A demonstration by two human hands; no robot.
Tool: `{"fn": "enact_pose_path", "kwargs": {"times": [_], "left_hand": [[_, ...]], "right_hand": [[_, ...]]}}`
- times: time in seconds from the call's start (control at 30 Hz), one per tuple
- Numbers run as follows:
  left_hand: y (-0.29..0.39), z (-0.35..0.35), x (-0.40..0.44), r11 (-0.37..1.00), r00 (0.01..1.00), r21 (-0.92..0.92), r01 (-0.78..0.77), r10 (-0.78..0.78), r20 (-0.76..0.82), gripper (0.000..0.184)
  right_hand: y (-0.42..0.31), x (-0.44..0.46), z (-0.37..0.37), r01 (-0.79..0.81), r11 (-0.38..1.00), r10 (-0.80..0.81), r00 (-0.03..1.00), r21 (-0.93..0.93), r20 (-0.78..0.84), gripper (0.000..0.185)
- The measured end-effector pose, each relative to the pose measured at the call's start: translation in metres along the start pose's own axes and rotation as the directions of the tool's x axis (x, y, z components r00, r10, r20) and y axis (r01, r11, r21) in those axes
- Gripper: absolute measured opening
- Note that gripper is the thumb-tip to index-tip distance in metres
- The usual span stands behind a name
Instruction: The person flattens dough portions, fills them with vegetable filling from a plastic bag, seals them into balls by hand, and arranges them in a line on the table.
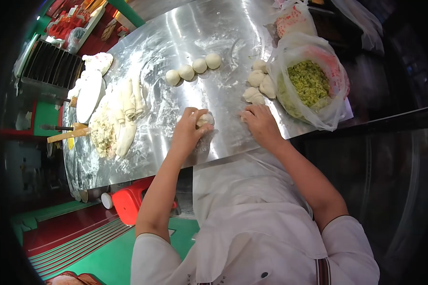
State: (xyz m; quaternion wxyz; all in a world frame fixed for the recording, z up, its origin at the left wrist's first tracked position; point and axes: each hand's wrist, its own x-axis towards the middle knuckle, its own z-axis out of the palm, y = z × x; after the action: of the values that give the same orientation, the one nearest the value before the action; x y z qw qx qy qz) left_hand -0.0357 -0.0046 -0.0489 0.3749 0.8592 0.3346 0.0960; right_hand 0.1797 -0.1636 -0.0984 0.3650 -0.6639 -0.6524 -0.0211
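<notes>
Left hand (191, 127) around a dough ball (205, 120) on the metal table (171, 107).

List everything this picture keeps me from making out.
All in the head view:
Dough ball's underside: covered by the left hand and the metal table.
What the right hand holds, if anything: its curled fingers hide most of it.
Green filling's depth: only its top shows inside the plastic bag.
Whole red stool: partly behind the table and left arm.

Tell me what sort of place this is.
Probably a small commercial kitchen or bakery, judging by the floury metal table, the row of dough balls and the bagged green filling.
</notes>
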Motion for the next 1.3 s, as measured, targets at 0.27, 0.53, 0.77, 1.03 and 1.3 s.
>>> {"fn": "enact_pose_path", "kwargs": {"times": [0.27,0.53,0.77,1.03,1.3], "left_hand": [[0.014,0.056,0.039,0.747,0.955,0.629,-0.215,0.294,-0.023,0.064],[0.011,0.047,0.068,0.782,0.976,0.605,-0.149,0.213,-0.036,0.062],[-0.007,0.009,0.037,0.962,0.983,0.241,-0.13,0.156,-0.093,0.053],[0.023,0.011,0.048,0.951,0.952,-0.188,0.244,-0.272,-0.143,0.033],[0.151,0.07,0.128,0.443,0.978,-0.896,0.032,0.169,0.118,0.043]], "right_hand": [[-0.001,0.001,0.001,-0.013,1.0,0.013,1.0,0.01,-0.001,0.018],[0.0,0.002,0.0,-0.01,1.0,0.011,0.999,0.02,-0.053,0.026],[0.01,0.035,-0.121,-0.084,0.966,0.071,0.996,-0.244,-0.059,0.024],[0.119,0.033,-0.156,-0.247,0.712,0.539,0.792,-0.657,0.287,0.047],[0.09,0.037,-0.129,-0.325,0.779,0.524,0.806,-0.535,0.273,0.049]]}}
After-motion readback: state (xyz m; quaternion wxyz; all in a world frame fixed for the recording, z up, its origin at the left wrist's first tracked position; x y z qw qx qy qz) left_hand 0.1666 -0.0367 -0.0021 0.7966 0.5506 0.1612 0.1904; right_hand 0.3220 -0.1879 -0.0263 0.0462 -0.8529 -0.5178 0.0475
